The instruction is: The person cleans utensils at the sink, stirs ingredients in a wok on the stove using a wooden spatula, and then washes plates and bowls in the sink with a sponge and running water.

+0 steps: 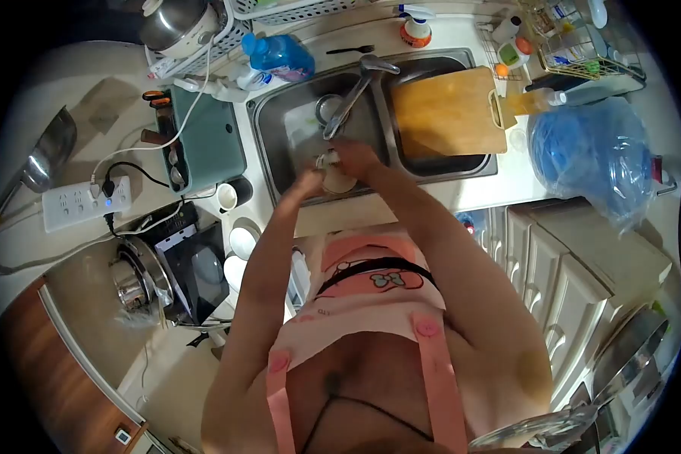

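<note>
Over the left basin of the steel sink (265, 129), both hands are at a pale, cup-like round vessel (339, 181). My left hand (307, 182) is closed on its left side. My right hand (355, 160) is closed at its upper right edge, just below the faucet (348, 102). The fingers are small and partly hidden, and the inside of the vessel cannot be made out. Farther back in the same basin sits a small round metal piece (328, 108).
A wooden cutting board (450, 113) lies across the right basin. Blue detergent bottles (284, 57) and a black fork (350, 50) are behind the sink. To the left are a green-grey box (208, 136) and a power strip (87, 203); a blue plastic bag (590, 155) is at right.
</note>
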Demonstrator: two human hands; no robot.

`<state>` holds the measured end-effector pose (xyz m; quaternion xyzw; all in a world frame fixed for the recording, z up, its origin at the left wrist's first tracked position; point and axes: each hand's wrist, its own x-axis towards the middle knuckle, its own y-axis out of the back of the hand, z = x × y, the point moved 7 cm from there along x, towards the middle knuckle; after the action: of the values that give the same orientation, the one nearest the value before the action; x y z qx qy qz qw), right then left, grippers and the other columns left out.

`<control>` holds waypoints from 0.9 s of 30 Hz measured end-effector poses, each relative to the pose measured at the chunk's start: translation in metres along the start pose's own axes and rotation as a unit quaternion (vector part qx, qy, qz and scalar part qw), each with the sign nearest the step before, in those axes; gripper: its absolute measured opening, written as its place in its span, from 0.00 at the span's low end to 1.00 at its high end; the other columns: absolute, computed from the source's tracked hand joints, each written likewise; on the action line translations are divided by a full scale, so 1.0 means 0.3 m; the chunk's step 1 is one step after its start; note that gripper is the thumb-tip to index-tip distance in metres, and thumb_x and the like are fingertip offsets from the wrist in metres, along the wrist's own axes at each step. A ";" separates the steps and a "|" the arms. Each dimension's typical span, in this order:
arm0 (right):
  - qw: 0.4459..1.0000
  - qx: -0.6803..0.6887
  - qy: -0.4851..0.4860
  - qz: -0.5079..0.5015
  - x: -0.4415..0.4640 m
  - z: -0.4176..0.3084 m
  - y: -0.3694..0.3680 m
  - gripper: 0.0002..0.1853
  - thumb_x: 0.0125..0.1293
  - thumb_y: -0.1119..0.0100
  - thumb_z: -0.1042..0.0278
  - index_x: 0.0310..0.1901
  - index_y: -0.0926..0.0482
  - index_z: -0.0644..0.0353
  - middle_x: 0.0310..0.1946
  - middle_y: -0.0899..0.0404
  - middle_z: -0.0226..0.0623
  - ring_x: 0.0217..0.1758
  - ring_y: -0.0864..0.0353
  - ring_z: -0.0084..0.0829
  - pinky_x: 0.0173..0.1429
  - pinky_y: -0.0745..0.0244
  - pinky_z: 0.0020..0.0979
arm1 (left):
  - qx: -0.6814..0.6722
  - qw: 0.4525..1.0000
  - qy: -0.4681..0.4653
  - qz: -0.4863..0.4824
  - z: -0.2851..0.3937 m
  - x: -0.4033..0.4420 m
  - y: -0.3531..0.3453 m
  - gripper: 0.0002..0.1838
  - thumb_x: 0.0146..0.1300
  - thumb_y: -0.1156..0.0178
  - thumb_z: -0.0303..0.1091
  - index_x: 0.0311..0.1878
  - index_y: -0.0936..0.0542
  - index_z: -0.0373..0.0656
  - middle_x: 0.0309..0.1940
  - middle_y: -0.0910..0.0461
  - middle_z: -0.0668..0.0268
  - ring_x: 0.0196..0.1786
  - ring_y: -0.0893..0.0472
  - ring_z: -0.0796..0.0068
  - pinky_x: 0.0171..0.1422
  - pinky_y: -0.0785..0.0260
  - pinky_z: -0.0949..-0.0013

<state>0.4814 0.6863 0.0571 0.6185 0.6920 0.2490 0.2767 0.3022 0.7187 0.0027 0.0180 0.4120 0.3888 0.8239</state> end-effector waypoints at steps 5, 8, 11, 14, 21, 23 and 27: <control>0.916 0.146 -0.349 0.133 -0.102 0.113 -0.060 0.34 0.55 0.29 0.45 0.55 0.24 0.63 0.50 0.17 0.52 0.52 0.16 0.53 0.55 0.20 0.47 | -0.052 0.981 0.000 0.189 -0.080 0.061 0.036 0.24 0.66 0.43 0.35 0.64 0.27 0.42 0.55 0.20 0.42 0.60 0.21 0.41 0.65 0.30 0.51; 0.908 0.157 -0.362 0.144 -0.108 0.131 -0.095 0.32 0.54 0.25 0.49 0.51 0.24 0.67 0.46 0.16 0.54 0.49 0.14 0.51 0.50 0.19 0.46 | -0.004 0.969 -0.030 0.246 0.018 -0.010 0.066 0.24 0.65 0.45 0.31 0.65 0.28 0.43 0.56 0.20 0.43 0.60 0.21 0.41 0.63 0.29 0.49; 0.876 0.313 -0.347 0.115 -0.125 0.134 -0.022 0.30 0.58 0.27 0.56 0.55 0.25 0.68 0.45 0.15 0.51 0.49 0.13 0.48 0.49 0.16 0.45 | 0.066 0.947 -0.083 0.303 0.127 -0.081 0.112 0.27 0.63 0.44 0.26 0.67 0.29 0.46 0.57 0.22 0.43 0.58 0.22 0.38 0.62 0.29 0.48; 0.708 0.586 -0.360 0.160 -0.128 0.246 -0.089 0.25 0.62 0.31 0.66 0.60 0.26 0.64 0.48 0.17 0.45 0.53 0.15 0.43 0.49 0.13 0.46 | 0.176 0.908 -0.167 0.341 0.263 -0.170 0.150 0.32 0.60 0.42 0.21 0.69 0.32 0.47 0.59 0.25 0.45 0.58 0.23 0.37 0.61 0.28 0.47; 0.643 0.692 -0.319 0.079 -0.151 0.225 -0.041 0.20 0.64 0.36 0.70 0.58 0.24 0.54 0.49 0.22 0.36 0.51 0.19 0.35 0.46 0.13 0.45 | 0.394 0.833 -0.247 0.300 0.485 -0.292 0.190 0.40 0.53 0.40 0.17 0.72 0.35 0.48 0.63 0.31 0.51 0.62 0.26 0.44 0.61 0.26 0.49; 0.639 0.683 -0.348 0.059 -0.155 0.217 -0.034 0.20 0.63 0.35 0.68 0.57 0.24 0.52 0.48 0.22 0.33 0.48 0.20 0.32 0.45 0.13 0.43 | 0.409 0.828 -0.250 0.290 0.513 -0.306 0.196 0.40 0.53 0.40 0.17 0.72 0.36 0.47 0.63 0.31 0.51 0.62 0.26 0.44 0.61 0.26 0.49; 0.639 0.658 -0.395 0.042 -0.144 0.216 -0.050 0.18 0.62 0.32 0.60 0.53 0.21 0.51 0.43 0.22 0.32 0.40 0.20 0.30 0.38 0.17 0.40 | 0.390 0.836 -0.228 0.312 0.488 -0.294 0.216 0.40 0.52 0.39 0.17 0.71 0.35 0.46 0.64 0.32 0.51 0.63 0.27 0.44 0.63 0.27 0.51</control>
<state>0.5188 0.6418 0.0032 0.7049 0.4713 -0.5291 0.0332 0.3315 0.7486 0.1807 0.5535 0.3024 0.4176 0.6540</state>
